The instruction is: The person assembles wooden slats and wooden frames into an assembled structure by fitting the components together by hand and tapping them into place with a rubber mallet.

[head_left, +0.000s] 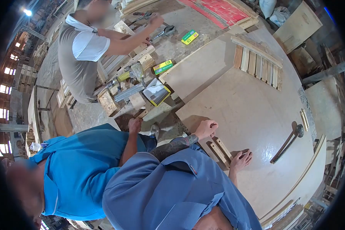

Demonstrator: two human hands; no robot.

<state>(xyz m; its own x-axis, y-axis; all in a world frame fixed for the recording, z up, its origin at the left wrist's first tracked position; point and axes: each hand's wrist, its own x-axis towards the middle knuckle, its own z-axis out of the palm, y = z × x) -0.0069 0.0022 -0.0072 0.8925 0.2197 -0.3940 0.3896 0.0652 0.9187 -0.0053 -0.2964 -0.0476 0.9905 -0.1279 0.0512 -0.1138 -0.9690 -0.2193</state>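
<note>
My left hand (207,128), at the end of a tattooed forearm, is raised over the pale board (226,101) with its fingers curled together. Anything inside them is too small to make out. Just below it lie two narrow wooden strips (220,152) with small holes, side by side on the board. Near their lower right end, my right hand (242,160) rests on the board, its fingers apart and nothing visible in them. A hammer (285,145) lies to the right of that hand.
A slatted wooden piece (258,63) lies on the far board. Left of it are a nail gun (128,75), an open box (156,92) and yellow-green boxes (163,67). A co-worker in blue (82,165) is close at my left; another person (82,53) works across.
</note>
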